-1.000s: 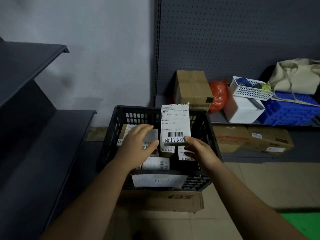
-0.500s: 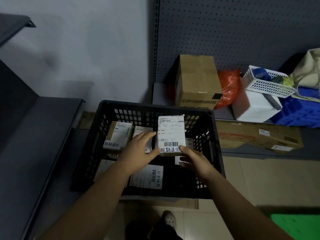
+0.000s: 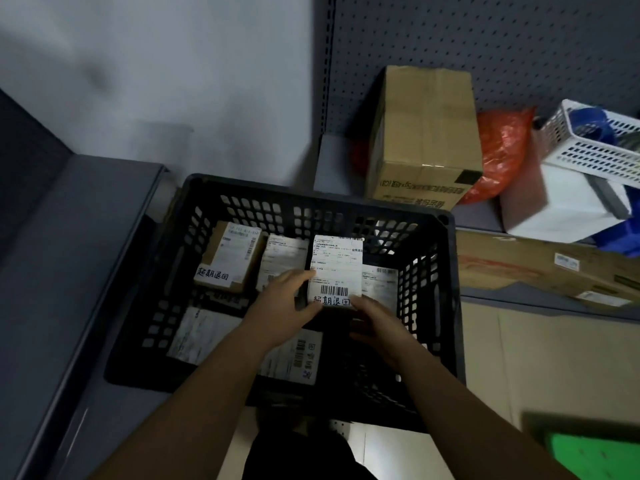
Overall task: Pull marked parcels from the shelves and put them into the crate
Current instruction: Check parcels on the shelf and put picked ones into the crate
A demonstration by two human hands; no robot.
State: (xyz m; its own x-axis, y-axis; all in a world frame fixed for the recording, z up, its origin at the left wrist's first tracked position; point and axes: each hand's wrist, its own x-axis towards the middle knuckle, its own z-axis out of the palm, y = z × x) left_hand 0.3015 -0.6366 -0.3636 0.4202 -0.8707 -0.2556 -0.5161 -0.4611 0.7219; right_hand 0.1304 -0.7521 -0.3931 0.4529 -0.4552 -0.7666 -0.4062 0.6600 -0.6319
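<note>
Fingers of left hand wrap the left edge of the marked parcel, thumb under its lower left corner; right hand fingers curl at the lower right corner, so both hands grip it. Parcel is label-up, barcode and handwritten black characters along the near edge, held inside the black crate right of centre; can't tell if it touches anything below. Behind, grey pegboard panel backs the shelving at right, pale wall left of it, grey shelf runs along the left side just beside the crate's left wall. Under the right shelf lies a flattened carton, beside the crate's right wall. On that shelf: taped cardboard box just behind the crate's far right corner, white box further right, white perforated basket tilted on top of it with something blue inside, orange plastic bag wedged between cardboard box and white box, blue bin partly visible at the frame edge. Crate contents: flat pale pouch at near left, second pouch beside it with the left forearm crossing it; brown box at far left with a white label and the same handwritten characters; white-labelled parcel between it and the held one, partly behind the left fingers; barcoded parcel just right of the held one, partly under it.
</note>
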